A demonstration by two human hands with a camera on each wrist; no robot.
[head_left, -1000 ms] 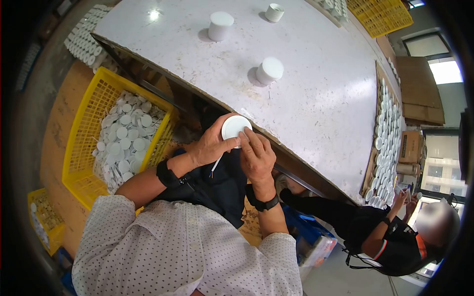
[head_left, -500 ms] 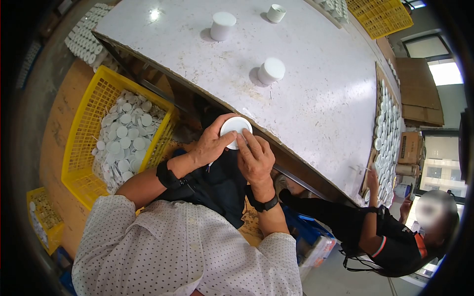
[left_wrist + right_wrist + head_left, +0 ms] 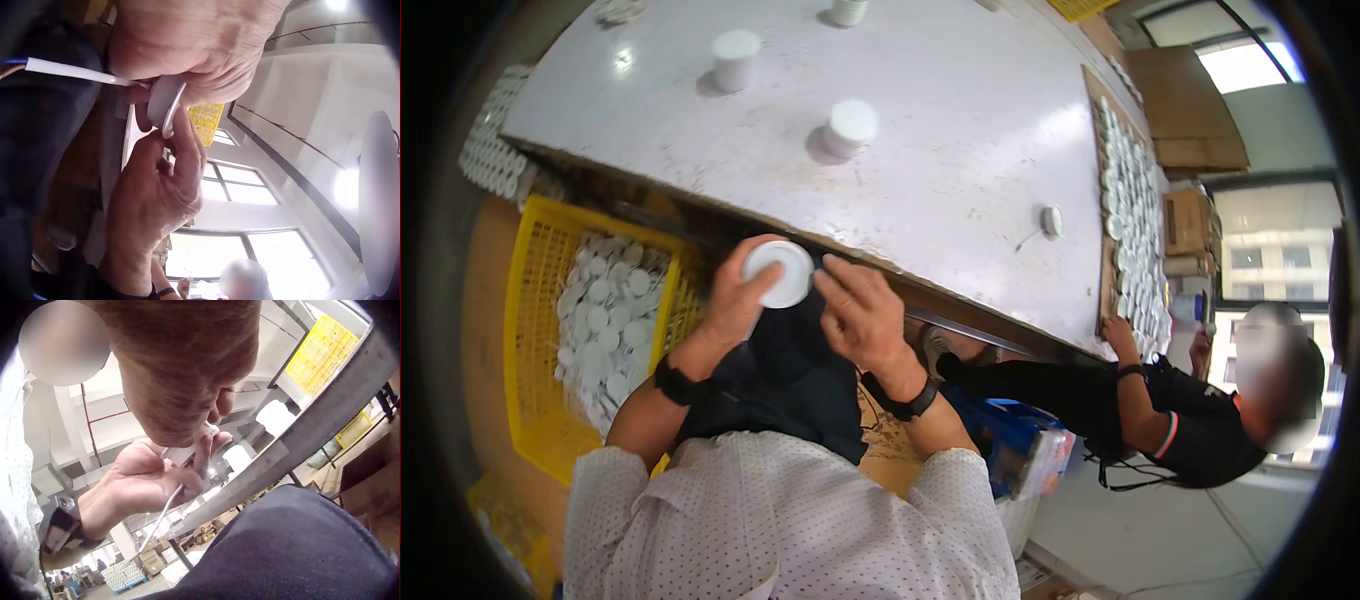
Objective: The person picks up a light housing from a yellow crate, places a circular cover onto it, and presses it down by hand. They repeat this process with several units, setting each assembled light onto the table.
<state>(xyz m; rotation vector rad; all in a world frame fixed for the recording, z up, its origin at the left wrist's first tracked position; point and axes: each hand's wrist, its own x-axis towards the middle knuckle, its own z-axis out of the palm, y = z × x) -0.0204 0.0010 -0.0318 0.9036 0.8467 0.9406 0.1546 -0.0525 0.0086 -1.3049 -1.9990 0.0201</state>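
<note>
In the head view my left hand [image 3: 732, 300] grips a round white disc part [image 3: 788, 274], its thumb over the face. A white cable [image 3: 75, 71] with blue and copper wire ends comes out from the part in the left wrist view. My right hand [image 3: 866, 318] is just right of the disc in the head view, fingers loosely extended with a small gap to its rim. In the left wrist view the right hand's fingertips lie close against the disc's edge; whether they touch is unclear.
White stacks [image 3: 851, 127] stand on the table [image 3: 960, 140]. One loose disc [image 3: 1052, 221] lies near the board of discs [image 3: 1128, 220]. A yellow basket [image 3: 525, 330] holds many discs at left. Another person [image 3: 1200, 430] sits at lower right.
The head view has shifted, so the table and stacks appear further left. My right fingers have come off the disc's face. A loose disc now lies on the table near the other person.
</note>
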